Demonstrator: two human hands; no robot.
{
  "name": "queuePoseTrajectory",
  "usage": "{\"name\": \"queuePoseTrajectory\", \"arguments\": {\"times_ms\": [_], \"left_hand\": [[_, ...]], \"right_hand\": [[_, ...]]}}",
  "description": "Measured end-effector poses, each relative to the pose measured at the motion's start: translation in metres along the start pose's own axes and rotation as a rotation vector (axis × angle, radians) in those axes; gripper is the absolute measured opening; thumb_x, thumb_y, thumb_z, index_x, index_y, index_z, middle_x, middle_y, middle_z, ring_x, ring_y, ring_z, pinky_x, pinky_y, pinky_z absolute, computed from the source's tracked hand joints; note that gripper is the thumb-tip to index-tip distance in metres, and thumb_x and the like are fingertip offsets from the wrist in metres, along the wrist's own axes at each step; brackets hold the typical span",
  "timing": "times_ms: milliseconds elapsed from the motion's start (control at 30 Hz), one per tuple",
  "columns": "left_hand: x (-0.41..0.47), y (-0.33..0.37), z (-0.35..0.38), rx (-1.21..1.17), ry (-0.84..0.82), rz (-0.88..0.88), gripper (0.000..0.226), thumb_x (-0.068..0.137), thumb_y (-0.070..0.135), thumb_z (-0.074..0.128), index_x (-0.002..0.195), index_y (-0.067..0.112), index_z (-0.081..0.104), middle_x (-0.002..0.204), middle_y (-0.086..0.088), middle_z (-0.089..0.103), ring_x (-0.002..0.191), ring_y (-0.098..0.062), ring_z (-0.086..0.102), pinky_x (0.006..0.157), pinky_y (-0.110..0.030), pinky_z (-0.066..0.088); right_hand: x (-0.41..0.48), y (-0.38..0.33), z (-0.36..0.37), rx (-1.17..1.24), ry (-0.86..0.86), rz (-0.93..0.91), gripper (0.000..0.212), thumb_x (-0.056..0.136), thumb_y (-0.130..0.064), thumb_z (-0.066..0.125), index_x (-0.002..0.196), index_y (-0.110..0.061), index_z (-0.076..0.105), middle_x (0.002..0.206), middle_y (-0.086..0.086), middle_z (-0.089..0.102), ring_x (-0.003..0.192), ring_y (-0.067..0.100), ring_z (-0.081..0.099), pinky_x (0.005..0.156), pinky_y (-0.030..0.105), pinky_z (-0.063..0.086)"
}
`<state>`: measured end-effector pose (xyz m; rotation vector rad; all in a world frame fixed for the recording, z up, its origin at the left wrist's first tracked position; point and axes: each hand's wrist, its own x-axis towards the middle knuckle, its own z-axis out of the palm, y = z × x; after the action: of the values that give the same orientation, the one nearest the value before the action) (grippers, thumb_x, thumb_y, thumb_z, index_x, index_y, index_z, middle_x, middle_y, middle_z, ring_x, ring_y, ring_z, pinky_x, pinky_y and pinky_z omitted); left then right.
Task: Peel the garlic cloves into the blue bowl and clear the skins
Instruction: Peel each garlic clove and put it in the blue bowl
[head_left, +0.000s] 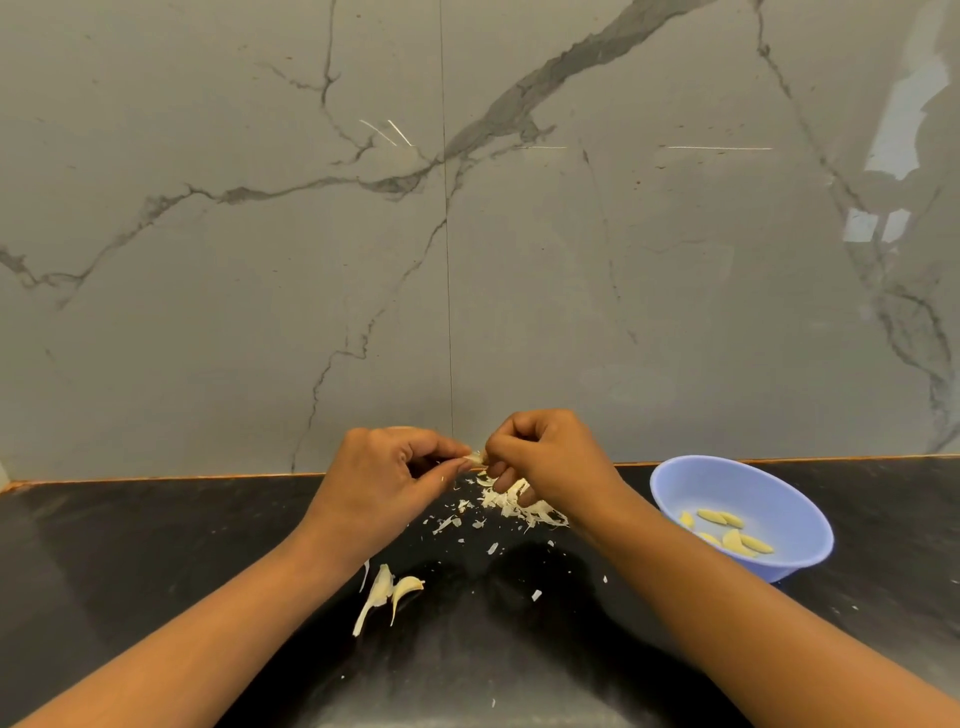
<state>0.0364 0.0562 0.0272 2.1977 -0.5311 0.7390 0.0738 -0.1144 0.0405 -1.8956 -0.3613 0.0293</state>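
- Head view, centre of the frame: the left hand (384, 478) and the right hand (550, 467) meet fingertip to fingertip. Both pinch one small pale garlic clove (477, 458) between thumb and fingers, with the other fingers curled in.
- Step in hand, by my judgement: this is the middle of the peeling. One clove is being stripped while others wait, and the skins are not yet cleared.
- The round light-blue plastic bowl (727, 483) sits at right of centre, just beside the right forearm. Several peeled yellowish cloves (732, 535) lie on its floor.
- Two unpeeled cream cloves (389, 587), curved and tapering to thin tails, lie touching each other at lower centre, beside the left wrist.
- The next move likely calls for a fine nail-tip pull to lift the last skin. A short carry to the right would then drop the bare clove into the bowl.
- A heap of papery white garlic skins (511, 504) lies under the right hand. Thin, dry flakes are scattered around it and toward the lower centre. They look light enough to drift, so clearing will probably need a gathering sweep, not picking.
- The glossy black stone counter (156, 545) is smooth and reflective, so the pale scraps stand out.
- Behind it rises a grey marble-veined wall panel (260, 260), polished, with one vertical seam.
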Motion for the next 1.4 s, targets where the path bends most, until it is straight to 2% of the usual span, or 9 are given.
{"name": "queuePoseTrajectory", "arguments": {"times_ms": [100, 267, 367, 467, 667, 867, 967, 1100, 1400], "left_hand": [[0.001, -0.003, -0.001, 0.059, 0.000, 0.066, 0.017, 0.076, 0.027, 0.074, 0.090, 0.019, 0.078, 0.072, 0.027, 0.064, 0.067, 0.005, 0.065, 0.058, -0.005, 0.046], [0.002, -0.007, -0.003, 0.061, 0.044, 0.037, 0.014, 0.076, 0.015, 0.079, 0.089, 0.020, 0.078, 0.067, 0.025, 0.065, 0.064, 0.004, 0.065, 0.058, -0.006, 0.047], [0.001, -0.009, -0.001, 0.014, 0.053, -0.048, 0.013, 0.077, 0.016, 0.079, 0.087, 0.024, 0.077, 0.062, 0.014, 0.069, 0.060, -0.003, 0.067, 0.058, -0.010, 0.050], [0.001, -0.007, -0.001, 0.032, 0.036, -0.084, 0.012, 0.077, 0.021, 0.078, 0.087, 0.026, 0.076, 0.062, 0.018, 0.068, 0.062, -0.001, 0.067, 0.059, -0.011, 0.052], [0.001, -0.006, -0.002, 0.028, 0.025, -0.045, 0.012, 0.077, 0.019, 0.078, 0.088, 0.023, 0.077, 0.065, 0.017, 0.068, 0.063, 0.000, 0.067, 0.059, -0.012, 0.052], [0.000, -0.005, -0.001, 0.032, -0.008, 0.040, 0.018, 0.075, 0.031, 0.073, 0.088, 0.020, 0.078, 0.066, 0.029, 0.063, 0.065, 0.006, 0.064, 0.057, -0.006, 0.046], [0.001, -0.008, -0.001, 0.071, -0.040, 0.092, 0.012, 0.077, 0.022, 0.076, 0.089, 0.019, 0.078, 0.074, 0.027, 0.065, 0.070, 0.007, 0.065, 0.061, -0.006, 0.048], [0.001, -0.008, -0.002, -0.045, -0.020, 0.063, 0.019, 0.074, 0.031, 0.071, 0.089, 0.022, 0.077, 0.075, 0.019, 0.071, 0.069, 0.002, 0.068, 0.063, -0.012, 0.053], [0.002, -0.005, -0.006, -0.079, 0.009, 0.049, 0.021, 0.070, 0.046, 0.079, 0.084, 0.031, 0.074, 0.075, 0.023, 0.069, 0.061, -0.007, 0.066, 0.054, -0.014, 0.050]], "right_hand": [[-0.002, -0.002, 0.001, 0.127, -0.070, 0.140, 0.015, 0.085, -0.009, 0.059, 0.071, -0.010, 0.063, 0.064, 0.003, 0.062, 0.053, 0.008, 0.058, 0.048, 0.021, 0.045], [-0.001, -0.001, 0.001, 0.107, -0.080, 0.160, 0.013, 0.089, -0.010, 0.058, 0.078, -0.010, 0.065, 0.070, 0.002, 0.065, 0.052, 0.007, 0.058, 0.045, 0.020, 0.044], [0.000, 0.000, -0.005, 0.033, -0.088, 0.060, 0.008, 0.090, -0.020, 0.064, 0.087, -0.013, 0.069, 0.081, 0.002, 0.069, 0.059, 0.008, 0.063, 0.047, 0.021, 0.048], [-0.002, -0.001, -0.007, -0.212, -0.083, -0.130, 0.018, 0.079, -0.036, 0.074, 0.088, -0.020, 0.072, 0.078, -0.005, 0.070, 0.068, 0.008, 0.066, 0.053, 0.019, 0.052], [-0.001, 0.000, -0.002, -0.392, 0.009, -0.290, 0.009, 0.084, -0.029, 0.071, 0.082, -0.020, 0.074, 0.069, -0.007, 0.068, 0.065, 0.009, 0.064, 0.067, 0.029, 0.057], [-0.002, -0.001, 0.002, -0.259, 0.009, -0.119, 0.016, 0.083, -0.016, 0.065, 0.068, -0.020, 0.066, 0.068, 0.003, 0.069, 0.062, 0.016, 0.067, 0.059, 0.031, 0.056], [-0.003, -0.001, 0.003, -0.077, -0.046, 0.065, 0.015, 0.084, -0.013, 0.061, 0.070, -0.013, 0.066, 0.066, 0.004, 0.065, 0.054, 0.008, 0.059, 0.050, 0.023, 0.050], [-0.004, -0.004, -0.001, 0.209, -0.155, 0.270, 0.015, 0.085, -0.011, 0.058, 0.072, -0.009, 0.064, 0.062, 0.001, 0.061, 0.052, 0.009, 0.055, 0.046, 0.020, 0.043], [-0.002, -0.003, -0.005, 0.316, -0.220, 0.350, 0.013, 0.085, -0.014, 0.058, 0.076, -0.008, 0.065, 0.061, 0.000, 0.062, 0.050, 0.008, 0.054, 0.046, 0.019, 0.043]]}}
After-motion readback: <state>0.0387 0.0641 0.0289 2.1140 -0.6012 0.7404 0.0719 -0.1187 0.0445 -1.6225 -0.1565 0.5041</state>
